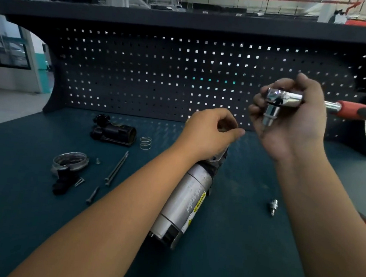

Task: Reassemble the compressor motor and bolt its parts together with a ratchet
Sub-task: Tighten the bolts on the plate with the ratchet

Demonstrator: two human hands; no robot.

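Note:
The silver compressor motor (185, 202) lies slanted on the dark green bench, its black head end under my left wrist. My right hand (293, 122) is raised above the bench and grips the chrome head of a ratchet (279, 100), whose socket points down and whose red and black handle sticks out to the right. My left hand (209, 133) hovers just left of it with fingers curled and thumb pointing at the socket; whether it pinches anything is hidden. Two long bolts (116, 168) lie left of the motor.
On the left of the bench lie a black cylinder housing (113, 132), a wire spring (145, 143), a round metal cover with a black fitting (69, 163) and loose screws (92, 194). A spare socket bit (272, 206) lies right. A pegboard (161, 76) closes the back.

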